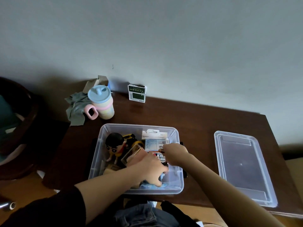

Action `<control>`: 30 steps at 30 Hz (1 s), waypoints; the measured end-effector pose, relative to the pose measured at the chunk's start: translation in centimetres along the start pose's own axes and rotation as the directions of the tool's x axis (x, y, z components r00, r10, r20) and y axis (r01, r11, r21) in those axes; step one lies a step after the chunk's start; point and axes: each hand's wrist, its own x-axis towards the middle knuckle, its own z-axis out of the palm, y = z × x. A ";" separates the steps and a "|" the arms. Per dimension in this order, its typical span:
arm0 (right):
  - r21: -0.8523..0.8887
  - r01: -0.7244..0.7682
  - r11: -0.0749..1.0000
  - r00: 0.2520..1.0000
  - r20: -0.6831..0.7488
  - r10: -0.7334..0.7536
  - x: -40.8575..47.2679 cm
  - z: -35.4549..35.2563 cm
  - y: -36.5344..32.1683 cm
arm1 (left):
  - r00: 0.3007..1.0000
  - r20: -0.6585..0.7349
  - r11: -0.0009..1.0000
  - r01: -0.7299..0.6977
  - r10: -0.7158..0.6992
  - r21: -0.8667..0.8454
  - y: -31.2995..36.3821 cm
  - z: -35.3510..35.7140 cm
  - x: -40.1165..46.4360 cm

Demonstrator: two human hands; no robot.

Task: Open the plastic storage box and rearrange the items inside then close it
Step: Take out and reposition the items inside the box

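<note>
The plastic storage box [137,158] sits open at the lower centre of the frame, near the front edge of the dark tabletop [196,122], and both hands are down among its contents. Its clear lid [244,167] lies flat on the tabletop at the right of the frame, apart from the box. Inside, a cartoon figurine [114,147] stands toward the left, white and blue cartons [155,139] lean at the back, and a clear-sided case [133,155] tilts in the middle.

The left hand [150,171] reaches into the near right corner; its fingers curl down onto something pale blue, though whether they grip it I cannot tell. The right hand [174,154] pinches a small dark item with narrow fingers just above the cartons.

With both forearms crossing over the rim, a lift of either hand could snag the tilted case or knock the figurine over. Anything left standing above the rim would likely stop the lid seating.

In the upper left of the frame stand a pastel cup [102,102] beside a grey cloth [76,110], and a green packet [137,93] against the wall.
</note>
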 end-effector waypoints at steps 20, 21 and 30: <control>-0.504 0.342 0.793 0.923 0.339 -0.182 -0.7 2.6 -2.7 | 0.913 -0.312 0.964 0.238 -0.262 -0.115 -3.2 1.0 -4.5; -0.508 0.346 0.789 0.918 0.355 -0.174 -0.3 3.3 -2.9 | 0.911 -0.306 0.961 0.247 -0.275 -0.127 -3.3 1.1 -4.4; -0.594 0.402 0.697 0.913 0.321 -0.253 1.8 7.0 -2.9 | 0.922 -0.260 0.957 0.264 -0.288 -0.123 -3.5 0.7 -5.2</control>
